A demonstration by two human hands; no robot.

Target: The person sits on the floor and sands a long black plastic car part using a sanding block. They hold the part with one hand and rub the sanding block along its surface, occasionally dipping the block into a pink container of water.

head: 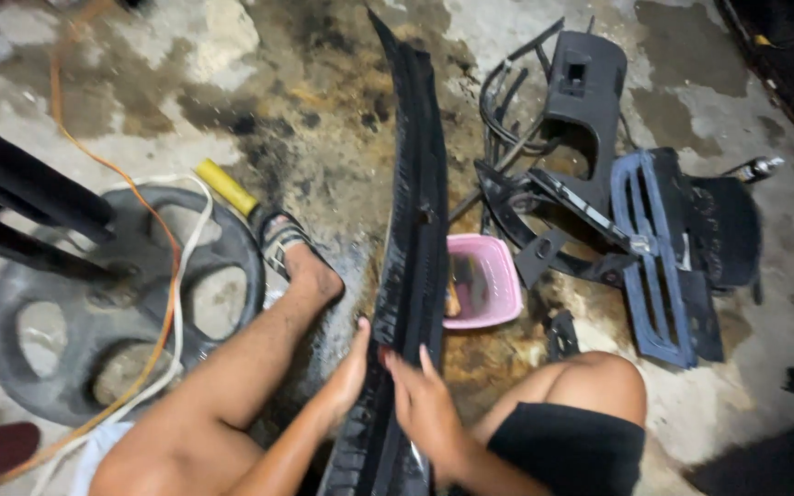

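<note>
A long black plastic trim panel runs from between my legs out across the stained concrete floor. My left hand presses flat against its left edge near the lower end. My right hand lies on the panel's top surface with fingers spread, a small red item at its fingertips. Neither hand closes around the panel. My left leg and sandalled foot stretch out to the left of it, my right knee to the right.
A pink plastic tub sits just right of the panel. Black car trim parts and a vented grille piece lie beyond it. A steering wheel, orange and white cables and a yellow-handled tool lie at left.
</note>
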